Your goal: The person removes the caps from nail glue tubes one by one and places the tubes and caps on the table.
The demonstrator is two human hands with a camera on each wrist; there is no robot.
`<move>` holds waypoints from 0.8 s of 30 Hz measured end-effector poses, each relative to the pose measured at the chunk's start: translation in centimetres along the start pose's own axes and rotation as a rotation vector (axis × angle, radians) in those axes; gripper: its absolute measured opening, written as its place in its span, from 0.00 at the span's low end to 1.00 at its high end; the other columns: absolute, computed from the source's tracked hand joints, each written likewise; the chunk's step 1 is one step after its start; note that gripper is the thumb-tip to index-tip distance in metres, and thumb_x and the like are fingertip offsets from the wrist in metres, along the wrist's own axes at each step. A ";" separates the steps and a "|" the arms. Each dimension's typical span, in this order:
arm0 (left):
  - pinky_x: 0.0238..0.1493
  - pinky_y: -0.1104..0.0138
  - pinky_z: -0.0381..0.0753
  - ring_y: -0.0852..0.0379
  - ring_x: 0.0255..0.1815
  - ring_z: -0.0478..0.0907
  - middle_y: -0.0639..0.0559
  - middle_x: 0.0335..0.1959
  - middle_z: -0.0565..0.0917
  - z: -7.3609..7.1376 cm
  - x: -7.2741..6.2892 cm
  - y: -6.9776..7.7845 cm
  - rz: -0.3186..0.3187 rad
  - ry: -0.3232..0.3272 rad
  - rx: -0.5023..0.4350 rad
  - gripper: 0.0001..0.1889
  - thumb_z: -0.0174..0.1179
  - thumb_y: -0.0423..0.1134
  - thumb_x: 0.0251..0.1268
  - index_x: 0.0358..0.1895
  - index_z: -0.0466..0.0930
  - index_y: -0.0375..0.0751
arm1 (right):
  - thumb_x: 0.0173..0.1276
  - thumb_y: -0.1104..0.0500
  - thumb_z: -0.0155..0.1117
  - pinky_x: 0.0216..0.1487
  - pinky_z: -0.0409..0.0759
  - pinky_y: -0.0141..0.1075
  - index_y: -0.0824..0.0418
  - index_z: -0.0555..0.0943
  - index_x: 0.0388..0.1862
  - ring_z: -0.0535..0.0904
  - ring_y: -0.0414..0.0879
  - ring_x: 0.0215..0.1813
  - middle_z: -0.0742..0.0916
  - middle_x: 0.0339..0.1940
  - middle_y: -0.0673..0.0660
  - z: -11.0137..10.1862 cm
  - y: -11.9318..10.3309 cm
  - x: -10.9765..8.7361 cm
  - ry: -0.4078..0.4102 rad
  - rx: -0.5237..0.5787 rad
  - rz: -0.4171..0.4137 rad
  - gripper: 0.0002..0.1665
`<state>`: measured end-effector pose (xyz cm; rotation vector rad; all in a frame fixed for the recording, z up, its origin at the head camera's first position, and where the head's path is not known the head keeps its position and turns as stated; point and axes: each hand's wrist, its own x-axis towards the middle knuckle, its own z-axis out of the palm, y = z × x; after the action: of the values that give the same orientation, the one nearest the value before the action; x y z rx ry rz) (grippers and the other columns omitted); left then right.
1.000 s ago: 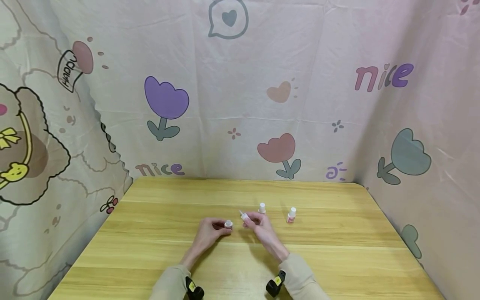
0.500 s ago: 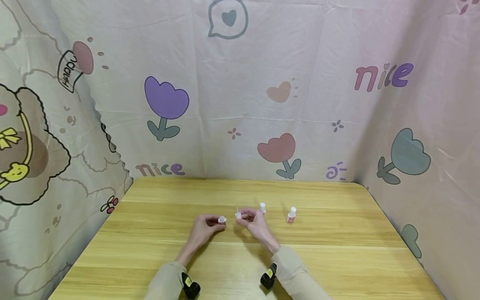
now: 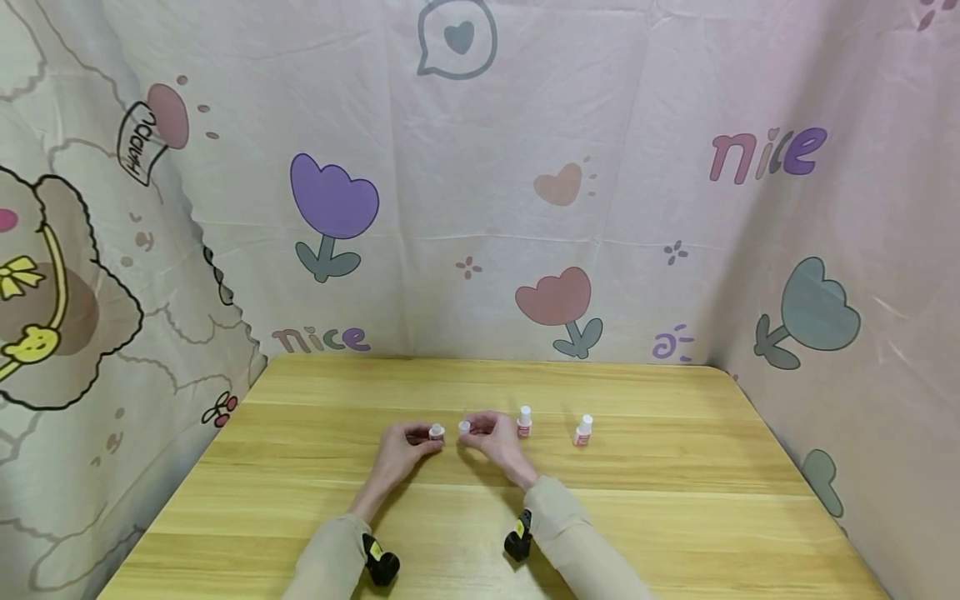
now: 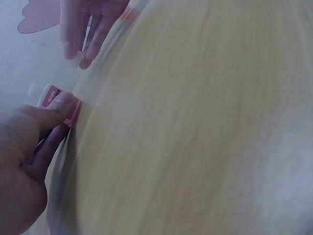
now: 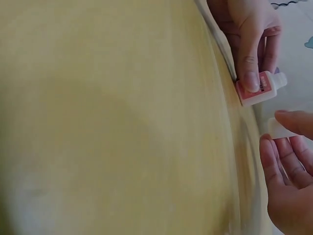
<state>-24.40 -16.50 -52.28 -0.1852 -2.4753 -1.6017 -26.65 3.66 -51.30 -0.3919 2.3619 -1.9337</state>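
Observation:
A small white bottle [image 3: 437,432] with a red label is pinched between the thumb and fingers of my left hand [image 3: 400,457]. Its narrow neck is uncapped, and in the right wrist view the bottle [image 5: 268,93] shows its label beside the thumb. Just to the right, my right hand [image 3: 495,442] pinches a white cap [image 3: 464,427], held apart from the bottle. The cap's thin stem cannot be made out now. Right of that hand stands a second bottle [image 3: 524,422], upright and capped.
Farther right on the wooden table [image 3: 645,467] is another capped bottle [image 3: 582,431] with a red label. A printed curtain [image 3: 450,208] hangs along the table's back edge and both sides.
Both hands have shifted left and slightly away from me, the left with the bottle, the right with the cap. The cap's stem, seen earlier pointing upward, is out of sight.

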 end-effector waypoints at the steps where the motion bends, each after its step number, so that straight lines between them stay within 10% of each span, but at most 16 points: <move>1: 0.40 0.74 0.84 0.56 0.35 0.88 0.43 0.34 0.91 0.0 0.1 0.0 0.002 0.005 0.003 0.09 0.75 0.30 0.53 0.39 0.90 0.36 | 0.56 0.72 0.73 0.42 0.83 0.25 0.74 0.83 0.47 0.85 0.42 0.40 0.89 0.42 0.69 0.1 0.0 0.1 0.002 -0.013 -0.001 0.18; 24: 0.43 0.70 0.86 0.50 0.41 0.89 0.40 0.39 0.91 -0.4 1.0 -0.6 -0.020 0.059 0.017 0.10 0.73 0.29 0.55 0.41 0.89 0.35 | 0.56 0.69 0.75 0.39 0.78 0.29 0.67 0.85 0.43 0.79 0.41 0.37 0.90 0.40 0.62 1.8 0.0 2.3 -0.026 -0.194 -0.001 0.14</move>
<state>-25.48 -17.14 -52.39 -0.1093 -2.4534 -1.5698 -28.50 1.41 -51.46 -0.4259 2.5414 -1.6933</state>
